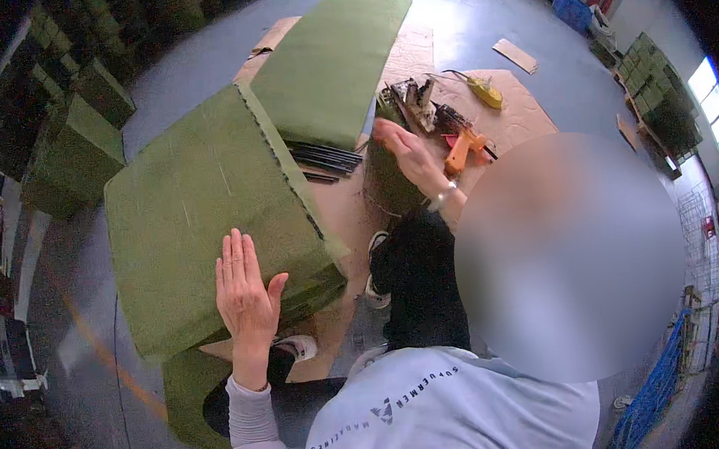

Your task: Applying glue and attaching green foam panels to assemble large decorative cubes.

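My left hand (246, 295) lies flat, fingers straight and together with the thumb apart, on a large olive-green covered panel (199, 202). A dark, jagged line runs along the panel's right edge, and more green layers show below its front edge. My right hand (412, 158), with a bracelet at the wrist, is raised right of that panel, its fingers stretched out and slightly blurred. It appears to hold nothing. Beneath it is a green block-like thing (385, 177), partly hidden. Close by lies an orange pistol-shaped tool (461, 152). A blurred patch covers my right forearm.
Beyond stands another green panel (332, 68), with black strips (325, 156) at its near end. Cardboard (518, 109) on the floor bears a yellow tool (485, 92) and dark scraps (418, 108). Green boxes (79, 148) stand left; blue cord (659, 391) hangs at lower right.
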`<control>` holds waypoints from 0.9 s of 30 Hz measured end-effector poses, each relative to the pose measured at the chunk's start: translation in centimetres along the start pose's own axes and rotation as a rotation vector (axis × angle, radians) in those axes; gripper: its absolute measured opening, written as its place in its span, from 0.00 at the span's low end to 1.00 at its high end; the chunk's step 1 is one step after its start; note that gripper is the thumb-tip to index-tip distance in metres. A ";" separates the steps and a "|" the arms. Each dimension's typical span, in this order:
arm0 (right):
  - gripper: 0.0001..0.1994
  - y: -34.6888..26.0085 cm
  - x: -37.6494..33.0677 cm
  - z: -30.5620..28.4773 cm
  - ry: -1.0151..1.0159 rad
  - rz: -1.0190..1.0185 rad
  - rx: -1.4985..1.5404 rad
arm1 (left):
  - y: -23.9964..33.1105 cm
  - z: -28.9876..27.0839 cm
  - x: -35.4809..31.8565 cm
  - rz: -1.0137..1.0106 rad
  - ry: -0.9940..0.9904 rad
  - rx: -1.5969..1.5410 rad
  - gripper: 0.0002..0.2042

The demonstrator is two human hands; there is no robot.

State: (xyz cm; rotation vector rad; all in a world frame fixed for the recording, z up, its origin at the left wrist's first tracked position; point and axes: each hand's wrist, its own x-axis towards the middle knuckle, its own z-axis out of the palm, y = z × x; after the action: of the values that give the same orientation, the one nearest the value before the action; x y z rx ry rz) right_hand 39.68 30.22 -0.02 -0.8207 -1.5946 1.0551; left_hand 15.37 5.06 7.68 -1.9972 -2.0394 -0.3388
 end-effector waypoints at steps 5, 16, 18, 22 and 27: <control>0.32 -0.5 4.0 6.3 -0.193 -0.178 -0.336 | -0.3 0.2 -0.5 -0.037 -0.008 -0.014 0.38; 0.42 -2.5 8.9 17.7 -0.536 0.336 -0.017 | -0.9 -0.7 -0.4 -0.066 -0.024 -0.063 0.40; 0.40 -1.1 12.5 15.5 -0.576 0.071 -0.175 | -0.7 -0.5 -0.1 -0.054 -0.030 -0.079 0.39; 0.46 -4.4 18.5 22.9 -0.219 -0.122 -0.478 | -0.7 -0.4 -0.1 -0.058 -0.060 -0.078 0.39; 0.43 -1.3 19.8 26.3 -0.316 -0.023 -0.753 | -1.0 -0.4 -0.1 -0.102 -0.080 -0.115 0.41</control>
State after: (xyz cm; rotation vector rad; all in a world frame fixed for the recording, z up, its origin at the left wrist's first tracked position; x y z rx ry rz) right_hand 9.19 41.26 5.79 -1.1561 -2.3178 0.5630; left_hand 14.38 4.84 8.04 -2.0062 -2.2243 -0.4121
